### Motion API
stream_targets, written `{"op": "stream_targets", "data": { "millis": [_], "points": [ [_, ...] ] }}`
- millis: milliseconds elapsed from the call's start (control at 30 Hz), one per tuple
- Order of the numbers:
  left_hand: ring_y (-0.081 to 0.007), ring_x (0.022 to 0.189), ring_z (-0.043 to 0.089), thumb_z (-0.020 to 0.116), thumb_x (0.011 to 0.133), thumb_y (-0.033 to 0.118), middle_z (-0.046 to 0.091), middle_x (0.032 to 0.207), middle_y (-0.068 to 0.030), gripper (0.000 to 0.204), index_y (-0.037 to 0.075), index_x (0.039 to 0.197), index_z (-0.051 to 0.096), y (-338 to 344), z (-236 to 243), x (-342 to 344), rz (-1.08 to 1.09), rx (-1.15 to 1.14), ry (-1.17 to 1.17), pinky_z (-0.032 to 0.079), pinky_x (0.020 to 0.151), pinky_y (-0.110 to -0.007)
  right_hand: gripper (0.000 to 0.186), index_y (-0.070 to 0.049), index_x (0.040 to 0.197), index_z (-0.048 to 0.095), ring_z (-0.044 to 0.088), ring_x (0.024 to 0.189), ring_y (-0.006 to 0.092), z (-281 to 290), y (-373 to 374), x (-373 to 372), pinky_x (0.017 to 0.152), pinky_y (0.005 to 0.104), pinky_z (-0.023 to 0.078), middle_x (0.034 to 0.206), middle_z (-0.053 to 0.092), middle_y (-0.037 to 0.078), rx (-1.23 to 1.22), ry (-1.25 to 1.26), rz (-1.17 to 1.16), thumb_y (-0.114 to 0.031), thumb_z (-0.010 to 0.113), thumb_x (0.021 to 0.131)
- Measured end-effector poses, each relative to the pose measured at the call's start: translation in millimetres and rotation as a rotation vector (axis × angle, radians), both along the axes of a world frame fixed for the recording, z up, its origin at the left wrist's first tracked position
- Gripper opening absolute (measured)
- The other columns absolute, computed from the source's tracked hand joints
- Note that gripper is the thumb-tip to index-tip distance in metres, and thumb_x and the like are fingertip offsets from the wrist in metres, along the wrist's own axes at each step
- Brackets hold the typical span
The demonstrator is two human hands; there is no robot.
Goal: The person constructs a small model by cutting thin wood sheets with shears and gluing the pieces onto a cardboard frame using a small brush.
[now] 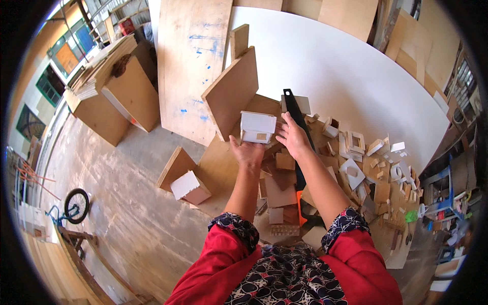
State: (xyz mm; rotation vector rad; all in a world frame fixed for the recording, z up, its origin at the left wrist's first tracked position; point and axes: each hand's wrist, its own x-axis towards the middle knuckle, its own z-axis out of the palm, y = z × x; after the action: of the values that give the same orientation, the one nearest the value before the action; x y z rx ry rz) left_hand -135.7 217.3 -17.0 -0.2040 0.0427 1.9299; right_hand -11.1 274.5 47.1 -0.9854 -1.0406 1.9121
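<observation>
A small white model house [258, 127], with a sloped white top and a cut-out opening in its front wall, rests on my left hand [247, 151]. The thumb stands at its left side, and the other fingers are mostly hidden beneath it. My right hand [294, 136] is at the right side of the house, fingers stretched and apart; whether the fingertips touch the wall I cannot tell. Under my right forearm lies a handsaw with a long black blade [294, 109] and an orange and black handle. Behind the house a brown board [233, 91] leans upright.
Wood offcuts and white cut pieces [355, 145] crowd the right of the work board. Another white-topped small box [190, 187] sits at the left. A large white panel [325, 56] leans behind. Stacked boards [101, 86] and a small bicycle wheel [77, 206] stand farther left.
</observation>
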Motion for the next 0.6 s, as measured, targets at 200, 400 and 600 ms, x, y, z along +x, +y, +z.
{"op": "stream_targets", "data": {
  "millis": [200,400,600],
  "points": [
    [-0.0338,0.136,0.029,0.028,0.089,0.067,0.033,0.146,-0.0172,0.084,0.000,0.139,0.035,3.3,4.2,10.2,0.038,0.012,0.079,0.019,0.113,-0.049,0.073,-0.004,0.138,0.034,0.044,0.121,0.0265,-8.5,16.5,-8.1,0.106,0.0471,0.030,0.131,0.045,0.015,-0.084,0.068,-0.010,-0.054,0.055,0.088],
    [-0.0319,0.135,0.031,0.024,0.091,0.065,0.037,0.145,-0.0137,0.079,0.003,0.139,0.038,4.4,12.4,13.8,0.080,0.025,0.087,0.017,0.113,-0.048,0.062,-0.005,0.134,0.041,0.044,0.123,0.0234,-5.3,33.8,-11.8,0.103,0.0426,0.033,0.132,0.048,0.011,-0.115,0.102,0.049,-0.047,0.055,0.091],
    [-0.0319,0.134,0.033,0.023,0.095,0.059,0.041,0.143,-0.0108,0.069,0.009,0.139,0.039,5.9,5.6,3.1,0.088,0.037,0.140,0.016,0.111,-0.055,0.062,-0.006,0.139,0.035,0.040,0.127,0.0218,-22.2,62.4,-19.5,0.102,0.0391,0.034,0.139,0.042,0.009,-0.053,0.063,0.157,-0.044,0.052,0.093]
  ]
}}
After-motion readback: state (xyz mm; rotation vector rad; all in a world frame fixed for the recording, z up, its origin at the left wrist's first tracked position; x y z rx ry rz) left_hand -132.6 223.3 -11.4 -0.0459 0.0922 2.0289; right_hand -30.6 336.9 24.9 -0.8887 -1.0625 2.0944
